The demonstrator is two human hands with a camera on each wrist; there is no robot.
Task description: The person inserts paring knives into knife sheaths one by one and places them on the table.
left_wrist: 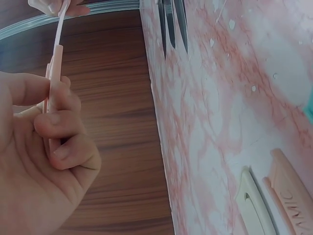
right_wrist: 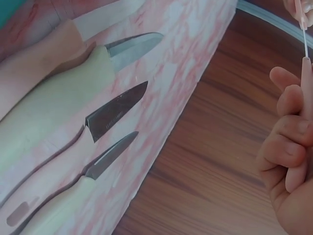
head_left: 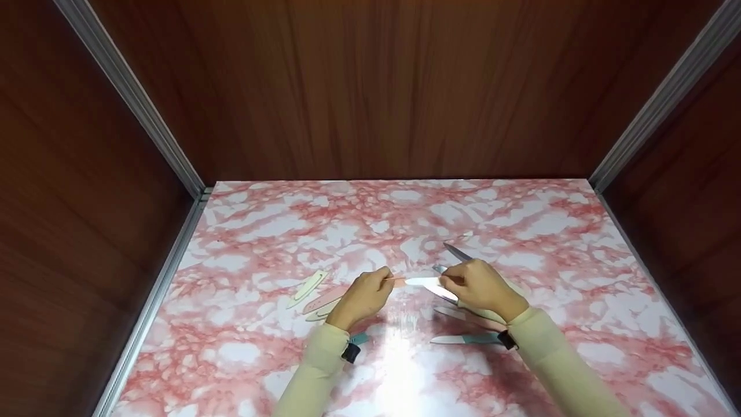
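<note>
My left hand (head_left: 363, 294) grips a slim pink knife sheath (left_wrist: 57, 63) with curled fingers. Opposite it, my right hand (head_left: 483, 286) holds a knife by its pink handle (right_wrist: 306, 88). Its narrow white blade (head_left: 422, 281) spans the space between both hands, pointing left. The blade's tip meets the sheath's mouth; how deep it sits inside cannot be told. Both hands are raised above the marbled table. In the left wrist view, a cream sheath (left_wrist: 254, 203) and a wider pink sheath (left_wrist: 291, 193) lie below the left hand.
Under the right arm lie several knives, including a teal-handled one (head_left: 480, 339), a dark-bladed one (right_wrist: 117, 112) and a small cream-handled one (right_wrist: 112, 156). A teal sheath (head_left: 359, 338) is beside the left wrist. Wood-grain panels (head_left: 370, 87) enclose the table.
</note>
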